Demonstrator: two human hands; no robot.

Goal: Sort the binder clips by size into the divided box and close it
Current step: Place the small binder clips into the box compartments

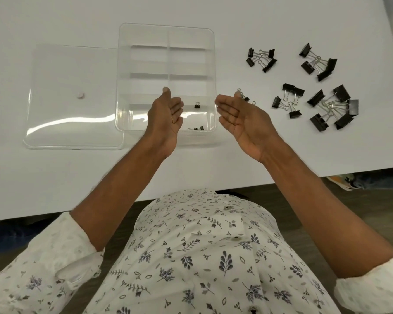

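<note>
Just right of the divided box, a few loose tiny binder clips lie on the far side of the empty, straight-fingered right hand, much nearer it than the equally empty, relaxed left hand hovering over the box's near compartments.
</note>
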